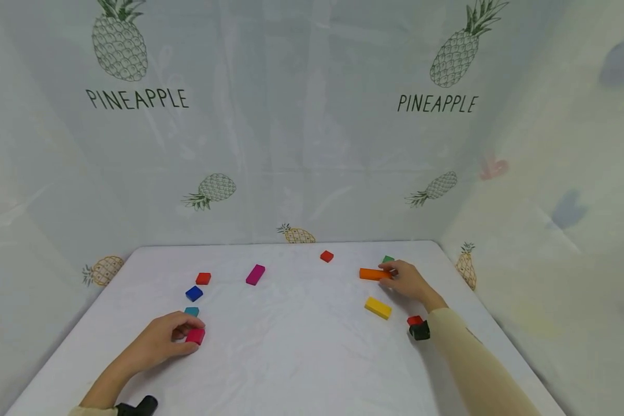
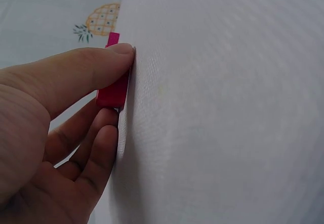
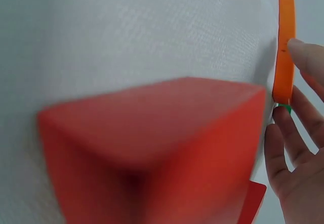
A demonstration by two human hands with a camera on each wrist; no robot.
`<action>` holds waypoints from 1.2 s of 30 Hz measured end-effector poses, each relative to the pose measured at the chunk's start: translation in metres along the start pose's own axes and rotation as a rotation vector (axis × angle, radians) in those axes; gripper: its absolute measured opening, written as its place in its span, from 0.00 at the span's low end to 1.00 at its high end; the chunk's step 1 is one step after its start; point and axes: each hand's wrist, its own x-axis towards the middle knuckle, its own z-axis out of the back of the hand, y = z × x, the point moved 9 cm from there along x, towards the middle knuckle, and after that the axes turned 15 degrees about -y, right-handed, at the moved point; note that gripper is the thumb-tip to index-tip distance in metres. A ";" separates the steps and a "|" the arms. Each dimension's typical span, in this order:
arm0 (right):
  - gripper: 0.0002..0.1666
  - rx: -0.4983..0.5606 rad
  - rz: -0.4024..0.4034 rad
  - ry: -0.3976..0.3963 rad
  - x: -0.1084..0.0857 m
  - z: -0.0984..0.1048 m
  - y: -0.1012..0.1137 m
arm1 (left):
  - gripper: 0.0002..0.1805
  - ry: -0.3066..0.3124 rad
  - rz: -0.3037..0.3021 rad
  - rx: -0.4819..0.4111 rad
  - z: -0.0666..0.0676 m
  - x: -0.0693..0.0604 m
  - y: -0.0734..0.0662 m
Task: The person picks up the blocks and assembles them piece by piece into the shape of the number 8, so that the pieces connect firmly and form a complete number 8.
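Observation:
In the head view my left hand [image 1: 161, 340] pinches a pinkish-red block [image 1: 195, 336] at the left of the table. The left wrist view shows the thumb over this red block [image 2: 112, 93], with the fingertips under its near end. A light-blue block [image 1: 191, 311] lies just beyond that hand. On the right side, my right hand [image 1: 409, 283] holds the right end of a long orange block [image 1: 370, 274] between thumb and fingers. A green block [image 1: 388, 259], partly hidden, sits right behind it. A yellow block [image 1: 378, 308] lies nearer to me.
A blue block [image 1: 194, 293] and an orange-red block [image 1: 203, 278] stand farther up the left side. A magenta block [image 1: 255, 275] and a red block [image 1: 326, 256] lie toward the back. Under my right wrist is another red block [image 1: 414, 320], looming large in the right wrist view.

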 end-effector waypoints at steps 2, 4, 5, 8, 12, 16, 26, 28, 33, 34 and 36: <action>0.27 -0.022 0.005 0.001 0.001 -0.001 0.000 | 0.20 0.001 0.006 0.003 0.000 0.000 0.001; 0.27 -0.033 -0.004 0.002 0.003 -0.002 -0.002 | 0.20 0.001 0.012 0.004 0.000 0.000 0.001; 0.27 -0.035 -0.002 0.002 0.003 -0.003 -0.002 | 0.21 0.001 0.011 0.003 0.000 0.000 0.001; 0.26 -0.039 0.007 0.003 0.005 -0.004 -0.002 | 0.21 0.001 0.012 -0.004 0.000 -0.001 0.001; 0.24 -0.035 0.008 0.004 0.005 -0.005 -0.002 | 0.21 0.000 0.010 -0.015 -0.001 -0.002 0.001; 0.22 -0.030 0.005 -0.001 0.006 -0.005 -0.003 | 0.22 -0.001 0.024 -0.030 -0.001 -0.002 0.002; 0.20 -0.043 0.009 -0.015 0.007 -0.005 -0.002 | 0.21 0.001 0.092 -0.011 -0.001 0.001 0.004; 0.20 -0.051 0.011 -0.015 0.007 -0.005 -0.003 | 0.21 0.002 0.097 -0.011 -0.001 0.001 0.004; 0.20 -0.060 0.000 -0.017 0.008 -0.006 -0.007 | 0.21 0.008 0.110 -0.017 -0.001 0.000 0.004; 0.20 -0.061 0.001 -0.017 0.009 -0.006 -0.007 | 0.21 0.009 0.114 -0.019 0.000 0.000 0.003; 0.20 -0.059 0.000 -0.020 0.009 -0.006 -0.009 | 0.21 0.014 0.118 -0.026 0.000 0.001 0.003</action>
